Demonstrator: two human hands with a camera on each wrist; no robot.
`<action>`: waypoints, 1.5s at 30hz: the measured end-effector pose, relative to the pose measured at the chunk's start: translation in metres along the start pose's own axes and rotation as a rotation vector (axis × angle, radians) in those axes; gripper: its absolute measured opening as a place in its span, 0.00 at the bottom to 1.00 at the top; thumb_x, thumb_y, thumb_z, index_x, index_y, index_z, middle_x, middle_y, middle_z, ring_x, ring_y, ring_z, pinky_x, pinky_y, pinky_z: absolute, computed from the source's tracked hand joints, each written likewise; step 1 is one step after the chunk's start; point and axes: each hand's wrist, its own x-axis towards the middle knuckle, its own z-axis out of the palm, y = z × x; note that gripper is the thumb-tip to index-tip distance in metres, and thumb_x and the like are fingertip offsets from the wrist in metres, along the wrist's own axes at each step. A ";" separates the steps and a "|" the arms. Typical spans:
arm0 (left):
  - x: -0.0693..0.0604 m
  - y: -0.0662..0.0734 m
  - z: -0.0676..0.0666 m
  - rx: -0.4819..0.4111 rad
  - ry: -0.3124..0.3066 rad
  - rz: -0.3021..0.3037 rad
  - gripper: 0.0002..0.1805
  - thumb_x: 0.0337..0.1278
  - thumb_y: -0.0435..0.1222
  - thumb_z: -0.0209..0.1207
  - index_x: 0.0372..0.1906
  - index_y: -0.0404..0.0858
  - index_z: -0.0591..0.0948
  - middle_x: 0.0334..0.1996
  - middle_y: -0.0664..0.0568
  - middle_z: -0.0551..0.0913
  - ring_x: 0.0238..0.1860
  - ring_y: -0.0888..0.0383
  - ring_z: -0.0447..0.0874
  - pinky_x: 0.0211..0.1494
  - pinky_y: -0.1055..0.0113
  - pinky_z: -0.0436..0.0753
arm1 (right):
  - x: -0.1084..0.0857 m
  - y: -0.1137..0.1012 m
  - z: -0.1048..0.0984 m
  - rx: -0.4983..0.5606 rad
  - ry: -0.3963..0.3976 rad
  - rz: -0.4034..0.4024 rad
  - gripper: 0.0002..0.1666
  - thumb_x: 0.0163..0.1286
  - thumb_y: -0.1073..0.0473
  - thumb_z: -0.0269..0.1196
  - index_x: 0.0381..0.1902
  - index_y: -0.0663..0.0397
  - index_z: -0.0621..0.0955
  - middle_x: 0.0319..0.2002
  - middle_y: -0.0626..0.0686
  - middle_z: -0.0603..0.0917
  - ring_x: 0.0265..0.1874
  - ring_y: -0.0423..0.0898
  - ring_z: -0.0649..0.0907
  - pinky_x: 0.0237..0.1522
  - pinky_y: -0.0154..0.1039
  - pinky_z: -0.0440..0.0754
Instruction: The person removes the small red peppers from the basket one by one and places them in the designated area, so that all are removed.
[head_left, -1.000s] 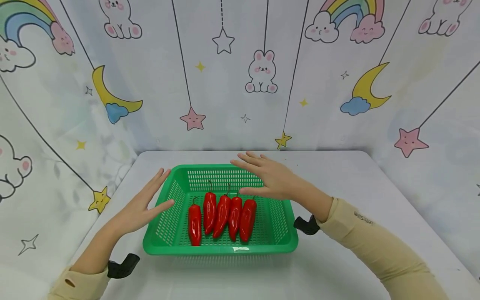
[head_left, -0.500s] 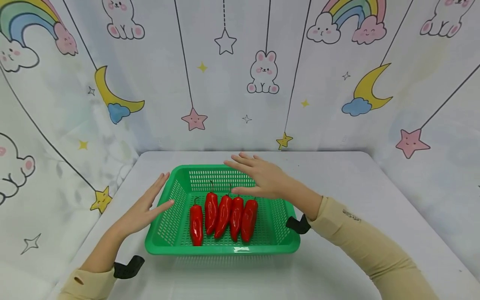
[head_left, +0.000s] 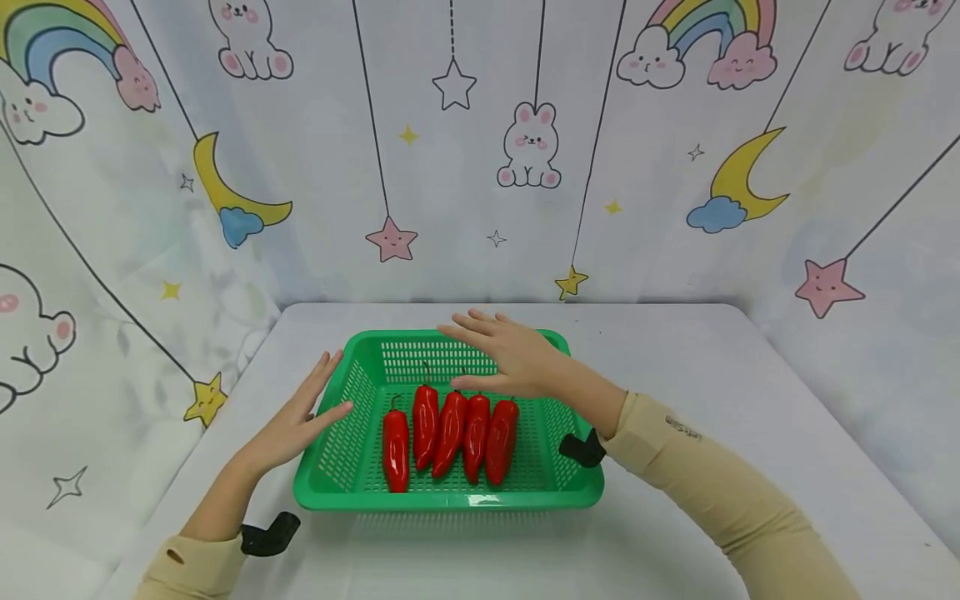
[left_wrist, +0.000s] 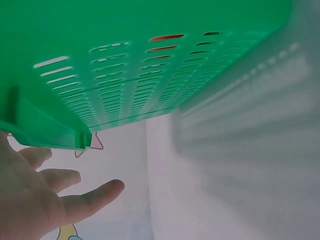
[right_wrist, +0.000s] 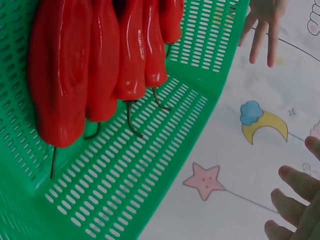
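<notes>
Several glossy red chili peppers lie side by side in a green plastic basket, their stems toward the far wall. My left hand is at the basket's left side, fingers straight and thumb spread. In the left wrist view this left hand appears beside the slotted green wall; contact with the rim is hard to judge. Above the basket's back right part hovers my right hand, fingers extended, holding nothing. Only fingertips of the right hand show in the right wrist view, apart from the peppers.
The basket stands on a white table, whose far edge meets a cloth backdrop printed with stars, moons and rabbits. Each wrist has a black camera mount, the left mount and the right mount.
My right hand has moved left over the basket. The left forearm has shifted slightly right. The whole head view has drifted a little; the peppers keep their places in the basket.
</notes>
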 end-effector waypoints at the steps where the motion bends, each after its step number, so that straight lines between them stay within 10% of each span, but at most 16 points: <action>1: 0.000 -0.001 0.001 -0.004 0.000 -0.004 0.40 0.63 0.41 0.52 0.71 0.59 0.40 0.71 0.46 0.32 0.69 0.40 0.30 0.50 0.28 0.52 | 0.001 0.000 0.001 -0.001 -0.004 0.001 0.42 0.63 0.33 0.50 0.71 0.38 0.54 0.70 0.50 0.55 0.69 0.50 0.51 0.65 0.50 0.47; 11: 0.002 -0.009 0.009 -0.050 0.015 -0.026 0.41 0.64 0.42 0.50 0.73 0.46 0.40 0.71 0.46 0.33 0.69 0.44 0.27 0.56 0.30 0.40 | 0.018 0.002 0.013 0.004 -0.041 0.024 0.42 0.63 0.32 0.48 0.71 0.38 0.54 0.70 0.50 0.55 0.69 0.51 0.51 0.65 0.51 0.48; 45: 0.009 -0.023 0.018 -0.295 0.022 -0.175 0.39 0.66 0.47 0.46 0.72 0.55 0.35 0.71 0.52 0.32 0.69 0.45 0.29 0.59 0.34 0.42 | 0.051 -0.010 0.053 0.021 -0.148 0.034 0.42 0.62 0.30 0.48 0.71 0.35 0.55 0.69 0.52 0.57 0.68 0.53 0.54 0.61 0.55 0.58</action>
